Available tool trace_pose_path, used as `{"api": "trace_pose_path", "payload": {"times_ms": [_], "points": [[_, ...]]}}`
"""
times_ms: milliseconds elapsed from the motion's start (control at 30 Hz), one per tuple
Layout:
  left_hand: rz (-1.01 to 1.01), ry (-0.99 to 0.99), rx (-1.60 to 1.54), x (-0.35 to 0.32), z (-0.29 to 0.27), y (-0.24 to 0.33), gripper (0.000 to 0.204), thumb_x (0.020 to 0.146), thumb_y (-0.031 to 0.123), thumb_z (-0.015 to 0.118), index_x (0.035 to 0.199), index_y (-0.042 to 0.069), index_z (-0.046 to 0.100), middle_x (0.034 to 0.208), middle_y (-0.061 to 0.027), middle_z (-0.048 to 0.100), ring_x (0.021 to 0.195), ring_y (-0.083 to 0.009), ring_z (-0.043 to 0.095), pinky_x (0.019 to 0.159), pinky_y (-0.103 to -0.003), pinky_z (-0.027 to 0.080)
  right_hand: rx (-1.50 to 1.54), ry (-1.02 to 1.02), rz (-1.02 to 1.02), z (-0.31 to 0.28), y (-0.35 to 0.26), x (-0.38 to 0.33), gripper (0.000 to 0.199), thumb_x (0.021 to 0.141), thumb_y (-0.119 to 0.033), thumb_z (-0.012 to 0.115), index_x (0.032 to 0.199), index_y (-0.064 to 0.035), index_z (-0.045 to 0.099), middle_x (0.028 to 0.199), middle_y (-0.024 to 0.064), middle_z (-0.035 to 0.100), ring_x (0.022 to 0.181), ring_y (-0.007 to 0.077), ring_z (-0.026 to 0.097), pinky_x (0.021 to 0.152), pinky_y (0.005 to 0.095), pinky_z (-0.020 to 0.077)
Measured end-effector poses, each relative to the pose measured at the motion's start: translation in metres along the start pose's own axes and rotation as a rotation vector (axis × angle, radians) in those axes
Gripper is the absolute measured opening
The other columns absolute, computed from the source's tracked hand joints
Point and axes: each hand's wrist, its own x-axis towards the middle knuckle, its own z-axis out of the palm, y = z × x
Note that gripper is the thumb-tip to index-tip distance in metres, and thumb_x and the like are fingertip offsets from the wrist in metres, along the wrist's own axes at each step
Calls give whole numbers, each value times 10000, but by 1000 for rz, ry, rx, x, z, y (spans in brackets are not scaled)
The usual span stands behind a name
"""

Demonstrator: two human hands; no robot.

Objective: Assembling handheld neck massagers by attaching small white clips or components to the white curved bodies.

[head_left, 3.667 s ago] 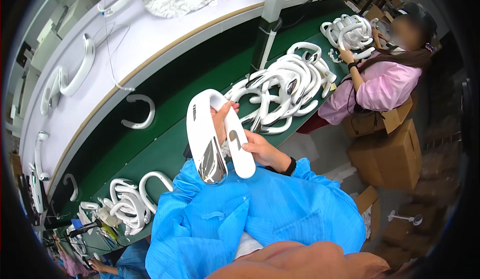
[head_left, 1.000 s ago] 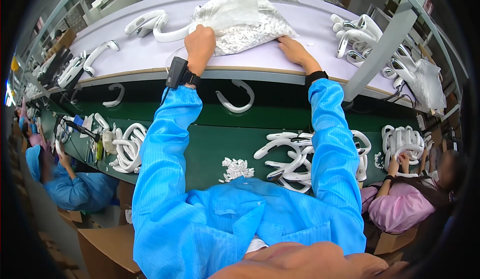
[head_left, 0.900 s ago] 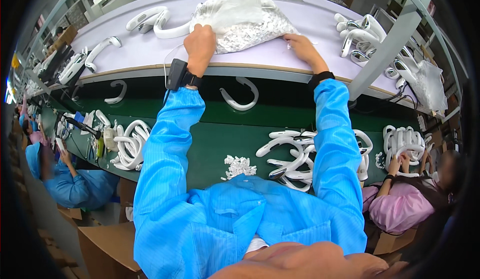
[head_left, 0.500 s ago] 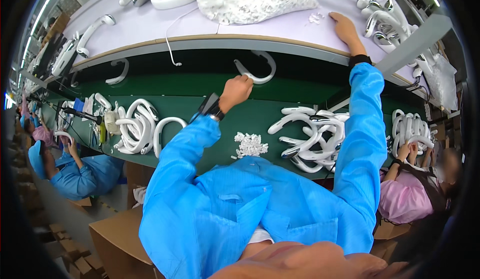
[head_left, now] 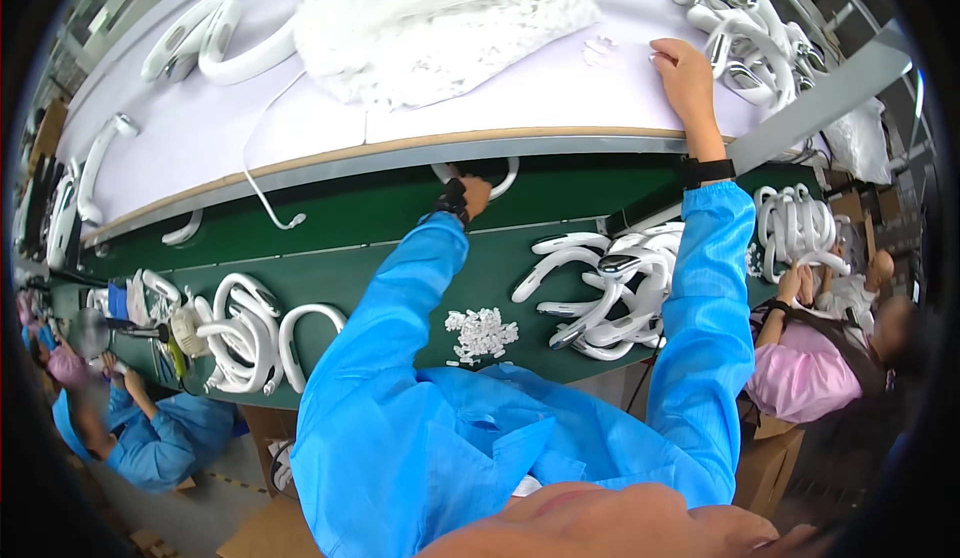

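My left hand reaches under the front edge of the upper shelf. It is closed at a white C-shaped piece, like a neck-fan body; the shelf edge and hand hide part of it, and most fingertips. My right hand is above the upper shelf with fingers pinched, a small white piece at the fingertips. Beside it lie a few loose small white pieces. A big clear bag of such pieces rests farther left. On the green bench in front of me is a heap of small white parts.
White curved pieces are piled on the bench left and right, and on the shelf at right. A grey post slants beside my right arm. A white cable hangs off the shelf. Co-workers sit on both sides.
My left hand has moved farther in under the shelf with the curved piece. My right hand has lifted and its fingers have drawn together. The whole view has shifted.
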Motion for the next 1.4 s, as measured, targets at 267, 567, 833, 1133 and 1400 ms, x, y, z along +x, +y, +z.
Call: {"api": "trace_pose_path", "payload": {"times_ms": [267,567,833,1133,1400], "points": [[99,118,327,-61,13,-92,191,778,130,497,797,75,680,904,-106,621,887,-300,610,828,-671,369,574,-158,406,-10,8,3,199,817,-64,577,979,29,646,905,72,657,694,69,504,590,212,420],[-997,185,-287,-51,74,-50,691,756,416,645,1171,-84,409,901,-243,609,775,-374,639,568,-401,539,1287,-6,511,-39,-22,-27,239,875,-22,525,1105,31,566,908,113,615,648,73,475,491,165,386],[-962,392,-1311,-40,73,-36,315,758,194,629,744,-115,573,614,-147,592,511,-232,610,405,-328,490,1518,-47,587,-54,-71,-110,223,886,18,490,1094,69,553,991,152,609,803,156,611,670,219,510],[-763,592,-1712,-142,-10,-14,258,839,120,535,1039,-40,503,864,-136,606,692,-218,650,521,-346,566,1593,-403,838,-4,-136,-228,140,861,-6,544,973,47,609,926,156,645,787,184,660,679,244,563],[-599,310,-1970,-230,-47,12,270,911,168,492,1135,18,485,888,-73,594,730,-180,641,601,-338,574,1850,-250,932,20,-143,-273,154,860,-24,525,991,12,598,777,86,588,633,131,559,556,224,470]]}}
